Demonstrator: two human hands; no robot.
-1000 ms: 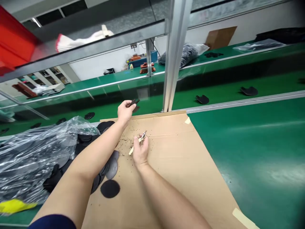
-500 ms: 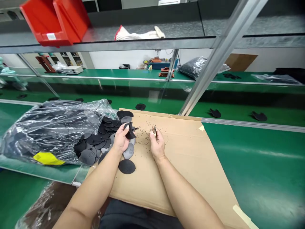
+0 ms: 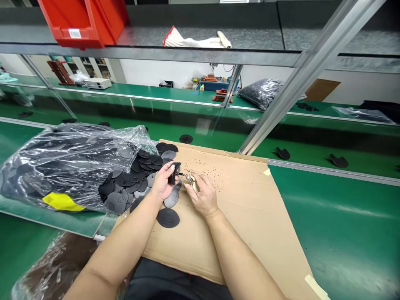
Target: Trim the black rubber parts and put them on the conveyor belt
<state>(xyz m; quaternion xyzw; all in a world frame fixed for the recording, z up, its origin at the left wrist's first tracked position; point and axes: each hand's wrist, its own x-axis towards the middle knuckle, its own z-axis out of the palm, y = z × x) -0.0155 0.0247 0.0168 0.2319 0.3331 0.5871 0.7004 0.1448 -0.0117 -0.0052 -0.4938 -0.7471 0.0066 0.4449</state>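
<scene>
My left hand point(image 3: 163, 184) pinches a black rubber piece point(image 3: 173, 172) on edge above the cardboard sheet point(image 3: 237, 216). My right hand point(image 3: 203, 195) is closed on a small metal cutting tool point(image 3: 189, 179), whose tip meets the edge of the black piece. Several flat black oval pieces point(image 3: 137, 175) spill from a clear plastic bag point(image 3: 68, 162) just left of my hands. One loose oval piece point(image 3: 168, 217) lies on the cardboard below my left wrist. Tiny black trimmings point(image 3: 206, 166) are scattered over the cardboard beyond my hands.
A green conveyor belt point(image 3: 312, 137) runs behind the cardboard and carries a few black pieces point(image 3: 283, 153). A slanted metal post point(image 3: 281, 104) rises from the cardboard's far edge. A red bin point(image 3: 81, 21) and a white glove point(image 3: 193, 41) rest on the overhead shelf.
My left hand came back from the far conveyor to the pile and took hold of a black piece. My right hand has brought the tool up against that piece. The view has tilted down and left.
</scene>
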